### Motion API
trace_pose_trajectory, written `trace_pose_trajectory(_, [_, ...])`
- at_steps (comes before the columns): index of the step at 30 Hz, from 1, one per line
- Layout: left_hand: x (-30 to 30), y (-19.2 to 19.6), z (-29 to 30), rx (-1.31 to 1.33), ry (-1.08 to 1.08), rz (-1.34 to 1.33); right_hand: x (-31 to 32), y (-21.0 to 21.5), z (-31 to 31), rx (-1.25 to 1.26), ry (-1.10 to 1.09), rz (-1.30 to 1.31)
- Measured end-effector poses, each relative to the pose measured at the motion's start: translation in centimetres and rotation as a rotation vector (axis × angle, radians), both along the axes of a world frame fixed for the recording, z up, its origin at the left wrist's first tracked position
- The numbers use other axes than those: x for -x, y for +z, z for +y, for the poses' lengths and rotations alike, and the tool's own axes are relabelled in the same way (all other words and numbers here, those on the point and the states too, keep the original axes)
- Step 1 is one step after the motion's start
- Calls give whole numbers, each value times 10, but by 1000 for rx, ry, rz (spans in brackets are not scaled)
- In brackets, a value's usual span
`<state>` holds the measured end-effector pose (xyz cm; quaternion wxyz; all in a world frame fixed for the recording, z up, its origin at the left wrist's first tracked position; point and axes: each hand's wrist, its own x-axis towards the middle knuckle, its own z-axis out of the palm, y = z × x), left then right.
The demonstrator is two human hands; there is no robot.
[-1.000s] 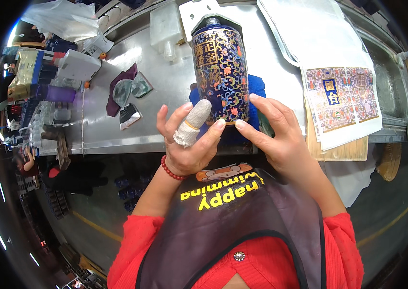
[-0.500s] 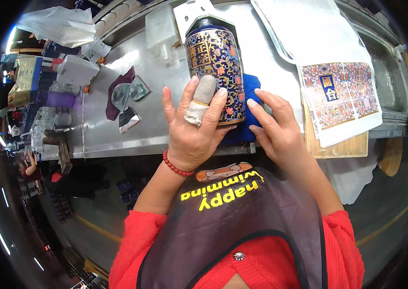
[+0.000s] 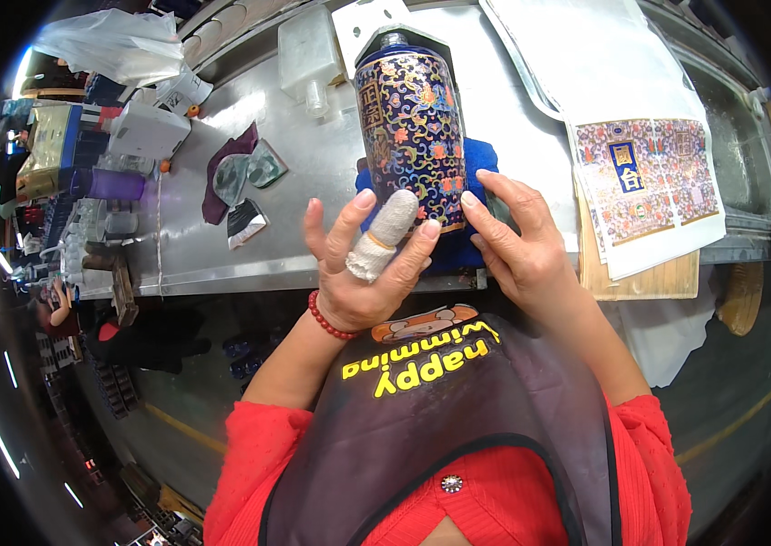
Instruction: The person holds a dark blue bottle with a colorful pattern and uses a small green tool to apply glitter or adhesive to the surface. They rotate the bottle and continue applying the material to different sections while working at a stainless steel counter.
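A tall dark-blue jar (image 3: pixel 413 136) with a busy flower pattern stands on a blue cloth (image 3: pixel 472 205) at the near edge of a steel table (image 3: pixel 313 182). The person leans over it with both hands at its lower part. The left hand (image 3: pixel 367 264) is spread wide, fingers fanned, one of them wrapped in a white bandage; only the fingertips look to meet the jar's base, if they touch at all. The right hand (image 3: pixel 517 241) is also open, fingers fairly straight, tips resting against the jar's lower right side and the cloth. Neither hand is closed around anything.

To the right lies a white bag with a colourful printed label (image 3: pixel 645 177), over a wooden board (image 3: pixel 640 278). Far left there are a clear plastic bag (image 3: pixel 108 41), small boxes (image 3: pixel 144 127) and a dark red rag (image 3: pixel 222 168).

The risk I see is the jar itself: it is tall, narrow and close to the table edge, steadied only by loose fingertips. A nudge from either hand, or a tug on the cloth under it, could tip it toward the person and off the table.
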<state>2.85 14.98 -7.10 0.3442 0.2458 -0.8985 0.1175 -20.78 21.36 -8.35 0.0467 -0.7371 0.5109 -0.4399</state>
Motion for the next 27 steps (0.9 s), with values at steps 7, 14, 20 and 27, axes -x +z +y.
trace_pose_trajectory(7, [7, 5, 0, -59, -9, -29, 0, 0, 0, -4, 1, 1])
trace_pose_trajectory(14, [12, 5, -5, 1, -51, -37, 1, 1, 0, -8, 16, -12])
trace_pose_trajectory(20, [13, 9, -7, -64, -98, -20, 1, -1, -1, -5, 24, -31])
trace_pose_trajectory(27, [12, 11, -9, -34, -52, -40, 1, -2, -1, -5, 26, -47])
